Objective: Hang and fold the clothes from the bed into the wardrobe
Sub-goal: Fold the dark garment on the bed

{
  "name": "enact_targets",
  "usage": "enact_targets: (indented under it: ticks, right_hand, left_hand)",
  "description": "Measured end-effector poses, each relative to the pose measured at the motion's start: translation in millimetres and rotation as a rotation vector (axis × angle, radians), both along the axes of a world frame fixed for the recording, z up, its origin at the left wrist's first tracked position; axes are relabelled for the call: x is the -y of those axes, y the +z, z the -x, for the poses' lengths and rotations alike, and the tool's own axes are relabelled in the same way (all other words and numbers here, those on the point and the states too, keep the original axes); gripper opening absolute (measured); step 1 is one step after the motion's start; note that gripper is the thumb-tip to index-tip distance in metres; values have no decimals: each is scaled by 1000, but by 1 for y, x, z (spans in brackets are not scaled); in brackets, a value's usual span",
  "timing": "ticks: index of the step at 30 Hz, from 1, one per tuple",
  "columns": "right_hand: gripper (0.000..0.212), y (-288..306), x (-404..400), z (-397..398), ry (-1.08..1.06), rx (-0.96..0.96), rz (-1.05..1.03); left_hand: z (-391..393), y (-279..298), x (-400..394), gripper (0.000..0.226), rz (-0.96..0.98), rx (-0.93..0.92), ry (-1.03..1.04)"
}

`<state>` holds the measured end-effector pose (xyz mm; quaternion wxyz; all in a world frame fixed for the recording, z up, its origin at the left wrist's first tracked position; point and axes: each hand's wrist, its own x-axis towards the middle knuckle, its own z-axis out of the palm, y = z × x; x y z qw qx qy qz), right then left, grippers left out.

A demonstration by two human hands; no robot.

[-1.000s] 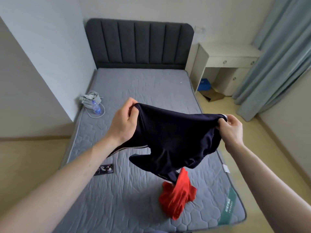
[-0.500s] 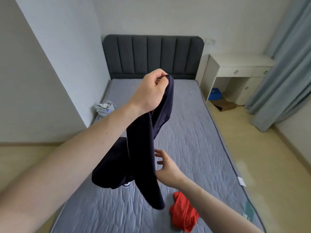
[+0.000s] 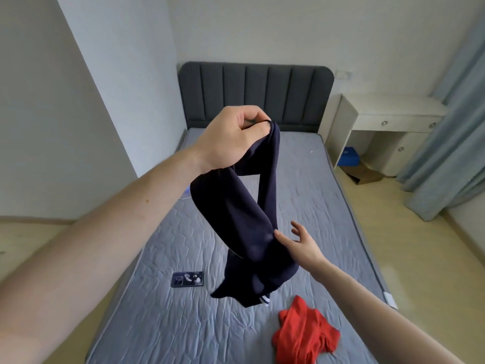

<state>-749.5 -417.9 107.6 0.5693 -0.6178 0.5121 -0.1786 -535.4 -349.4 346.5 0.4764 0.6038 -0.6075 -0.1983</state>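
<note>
We hold a garment (image 3: 252,227) up over the bed (image 3: 162,321), left hand (image 3: 233,137) above, right hand (image 3: 301,245) touching its lower right side. On the mattress, a phone (image 3: 187,279) lies to its left and a second garment (image 3: 304,334) at near right. The headboard (image 3: 256,88) stands behind, a desk (image 3: 388,114) to its right.

We see a dark navy garment (image 3: 246,219) of soft, matt knit cloth with a smooth face. The red garment (image 3: 304,334) is matt cloth too, crumpled into folds. The mattress (image 3: 301,185) has grey quilted fabric, stitched in a pebble pattern, faintly sheened. The headboard (image 3: 256,93) looks like padded matt upholstery in ribbed panels. The phone (image 3: 188,279) has a glossy, hard back. The floor (image 3: 420,245) is smooth pale wood, slightly shiny.
</note>
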Motion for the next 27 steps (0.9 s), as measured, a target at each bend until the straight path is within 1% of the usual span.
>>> enact_targets:
  ticks: [2, 3, 4, 6, 8, 10, 11, 12, 14, 15, 17, 18, 20, 21, 22, 24, 26, 27]
  right_hand:
    - [132, -23, 9, 9, -52, -70, -132]
    - [141, -34, 11, 14, -35, -107, -156]
    - [141, -41, 11, 20, 9, -163, -158]
    - [131, -49, 6, 28, 69, -243, -166]
    - [127, -56, 3, 35, 72, -236, -230]
    - [126, -62, -2, 37, 49, -183, -262]
    - [123, -67, -6, 36, 24, -164, -281]
    - [114, -69, -11, 35, 6, -136, -300]
    - [86, -72, -21, 28, -7, -53, -379]
    - [82, -74, -25, 25, 24, -24, -421]
    - [84, -78, -28, 18, 69, 23, -485]
    - [74, -77, -29, 15, 56, 68, -486]
    - [45, -70, -32, 10, -53, 157, -449]
    - [35, -66, -32, 11, -125, 198, -422]
    - [28, -61, -31, 12, -186, 234, -382]
    - [23, -50, -25, 17, -261, 255, -259]
    - [25, -33, -19, 23, -260, 241, -146]
    - [26, -23, -17, 25, -227, 232, -89]
  left_hand:
    - [-1, 5, -2, 15, 23, 31, -36]
    - [-1, 7, -3, 15, 35, 44, -51]
    - [-1, 8, -4, 14, 46, 56, -66]
    - [-2, 10, -6, 13, 73, 82, -103]
    - [-5, 11, -7, 13, 116, 91, -144]
    - [-8, 11, -8, 13, 160, 62, -158]
    - [-10, 10, -9, 13, 179, 41, -155]
    - [-11, 10, -9, 14, 194, 20, -153]
    - [-11, 8, -10, 15, 203, -15, -154]
    - [-12, 7, -11, 16, 202, -22, -153]
    - [-15, 3, -12, 15, 190, -21, -130]
    - [-20, 0, -12, 14, 178, -3, -100]
    - [-33, -12, -14, 14, 137, 81, -4]
    - [-43, -22, -17, 14, 104, 130, 43]
    - [-54, -35, -21, 14, 61, 182, 85]
    - [-76, -70, -33, 18, -77, 305, 164]
    - [-100, -114, -47, 19, -300, 455, 224]
    - [-110, -138, -56, 21, -435, 507, 223]
